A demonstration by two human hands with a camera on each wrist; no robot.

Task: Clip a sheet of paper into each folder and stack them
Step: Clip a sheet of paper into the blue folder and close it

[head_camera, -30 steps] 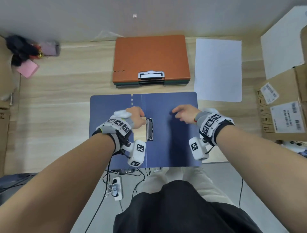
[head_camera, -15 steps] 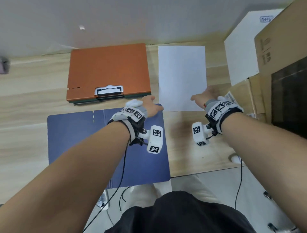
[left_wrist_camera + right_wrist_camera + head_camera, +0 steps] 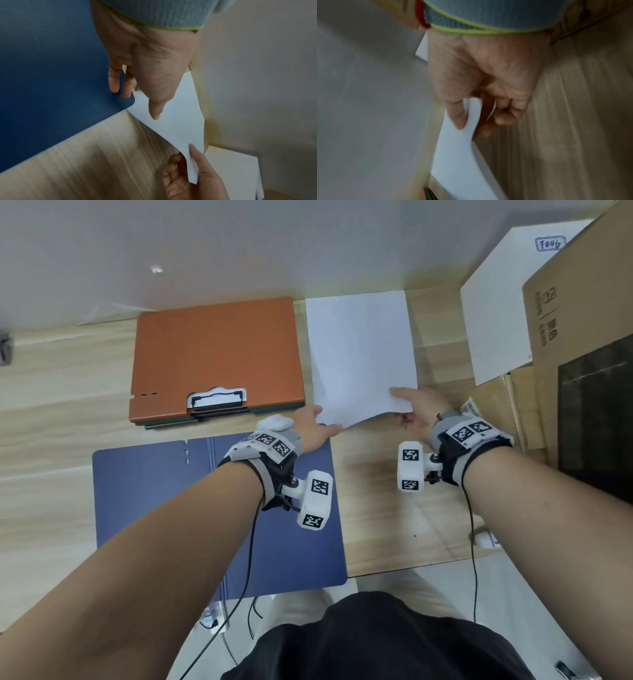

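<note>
A white sheet of paper (image 3: 359, 354) lies on the wooden table, right of an orange folder (image 3: 215, 354) that tops a stack of shut folders. Its near edge is lifted and curls upward. My right hand (image 3: 404, 409) pinches the near right corner, thumb on top and fingers beneath, as the right wrist view shows (image 3: 471, 127). My left hand (image 3: 325, 422) holds the near left corner, its thumb lying on the paper (image 3: 180, 115). A blue folder (image 3: 154, 508) lies open in front of me; my left arm hides its clip.
Cardboard boxes (image 3: 565, 302) and a white board (image 3: 496, 302) stand close on the right. A grey wall runs behind the table. The table's front edge (image 3: 411, 566) is near my body, with cables hanging below it.
Both hands left the open blue folder and moved right and away from me to the white sheet. They now hold its near corners, and that edge has come up off the table.
</note>
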